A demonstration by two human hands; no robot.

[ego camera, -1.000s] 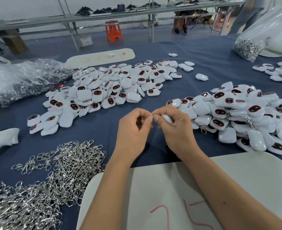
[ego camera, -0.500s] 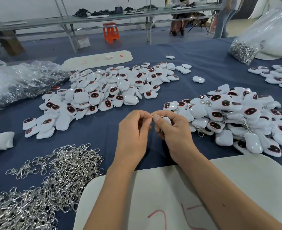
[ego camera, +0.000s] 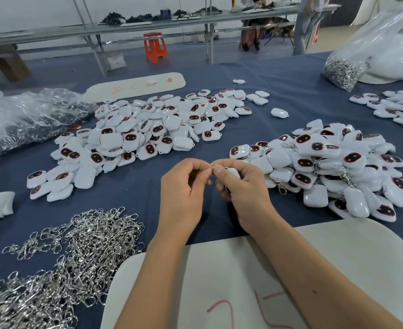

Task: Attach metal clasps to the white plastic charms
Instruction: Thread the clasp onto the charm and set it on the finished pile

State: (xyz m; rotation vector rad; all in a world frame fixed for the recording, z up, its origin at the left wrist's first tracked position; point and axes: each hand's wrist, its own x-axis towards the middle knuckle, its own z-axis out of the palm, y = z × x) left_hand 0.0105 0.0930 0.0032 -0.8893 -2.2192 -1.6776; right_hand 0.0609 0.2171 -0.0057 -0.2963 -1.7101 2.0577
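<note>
Barely anything had moved: our left hand (ego camera: 183, 186) still pinched the metal clasp (ego camera: 212, 166), our right hand's (ego camera: 240, 186) grip held the white charm (ego camera: 233, 172) steady for threading.

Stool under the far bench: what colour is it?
Orange. The stool shows clearly in the head view, standing on the floor beyond the blue table.

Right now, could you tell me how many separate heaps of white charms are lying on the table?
3: a big heap left of centre, a heap with clasps right of the hands, and one at the right edge, cut off, so more may lie beyond.
</note>
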